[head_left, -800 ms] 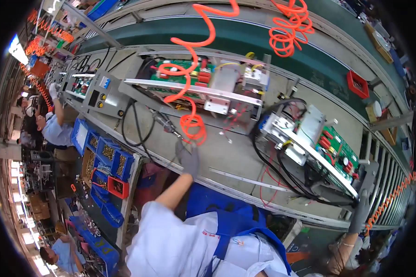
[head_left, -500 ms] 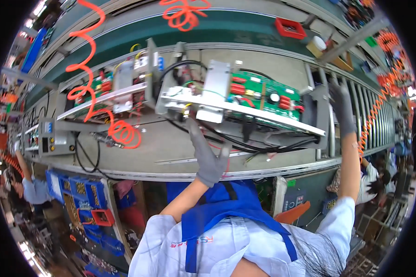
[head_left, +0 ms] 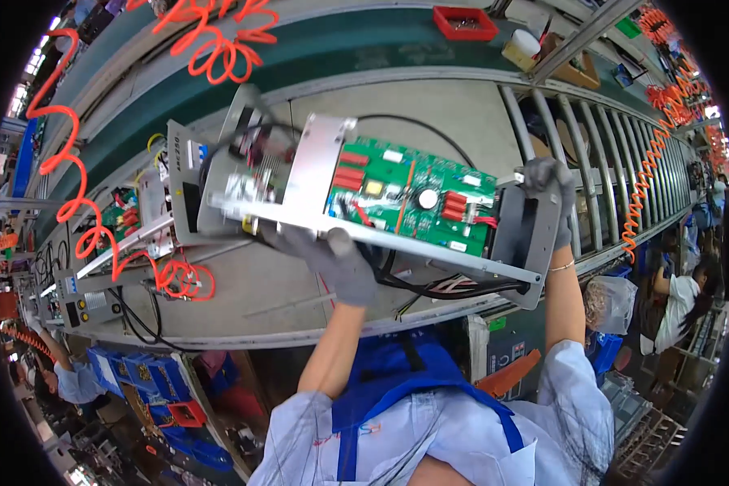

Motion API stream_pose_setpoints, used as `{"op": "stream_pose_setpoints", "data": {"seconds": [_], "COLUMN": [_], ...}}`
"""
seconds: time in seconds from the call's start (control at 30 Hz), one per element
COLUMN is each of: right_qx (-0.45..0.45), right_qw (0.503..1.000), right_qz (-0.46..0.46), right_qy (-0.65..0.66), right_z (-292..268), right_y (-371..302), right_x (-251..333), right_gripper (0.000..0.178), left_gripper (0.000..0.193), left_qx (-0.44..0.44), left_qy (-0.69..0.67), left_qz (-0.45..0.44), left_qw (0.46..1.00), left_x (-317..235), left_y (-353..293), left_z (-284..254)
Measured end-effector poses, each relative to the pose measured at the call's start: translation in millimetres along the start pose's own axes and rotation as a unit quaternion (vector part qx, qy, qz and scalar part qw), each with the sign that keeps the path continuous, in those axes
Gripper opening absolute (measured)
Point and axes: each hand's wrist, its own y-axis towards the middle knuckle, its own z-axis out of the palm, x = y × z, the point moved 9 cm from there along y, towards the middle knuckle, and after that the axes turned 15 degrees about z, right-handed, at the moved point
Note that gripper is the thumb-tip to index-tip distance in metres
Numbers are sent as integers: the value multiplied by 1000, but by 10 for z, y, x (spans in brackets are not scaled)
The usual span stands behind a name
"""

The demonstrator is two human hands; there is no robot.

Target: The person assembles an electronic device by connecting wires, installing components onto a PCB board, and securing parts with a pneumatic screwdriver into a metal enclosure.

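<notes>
An open metal chassis (head_left: 429, 248) lies between my hands, slanting down to the right. It carries a green circuit board (head_left: 425, 202) with red parts and a round white-topped part, plus a bright metal plate (head_left: 314, 166). My right hand (head_left: 552, 190), in a grey glove, is closed over the dark end panel at the chassis's right end. My left hand (head_left: 336, 263), also gloved, holds the near rail towards the left, some fingers hidden beneath it. Black cables (head_left: 429, 287) hang along the near side. The chassis's left end is blurred.
A second chassis (head_left: 142, 231) stands close on the left, with a coiled orange air hose (head_left: 73, 170) in front of it. Metal rollers (head_left: 616, 162) adjoin the bench on the right. A red bin (head_left: 464, 24) sits beyond the green belt (head_left: 364, 61).
My right hand has come onto the end panel and closed over it. My left hand has taken hold of the near rail. The chassis looks larger and closer; the whole view has shifted.
</notes>
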Motion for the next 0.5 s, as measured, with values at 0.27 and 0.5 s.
{"op": "stream_pose_setpoints", "data": {"seconds": [0.27,0.5], "right_qx": [-102,-379], "right_qw": [994,921], "right_qz": [-38,-81], "right_qy": [-14,27], "right_z": [-626,96], "right_y": [-401,-1240], "right_x": [3,-120], "right_gripper": [48,45], "left_gripper": [85,67], "left_qx": [84,173], "left_qy": [-41,-181], "left_qz": [28,151], "left_qw": [995,956], "left_x": [354,425], "left_y": [630,1097], "left_z": [1138,2147]}}
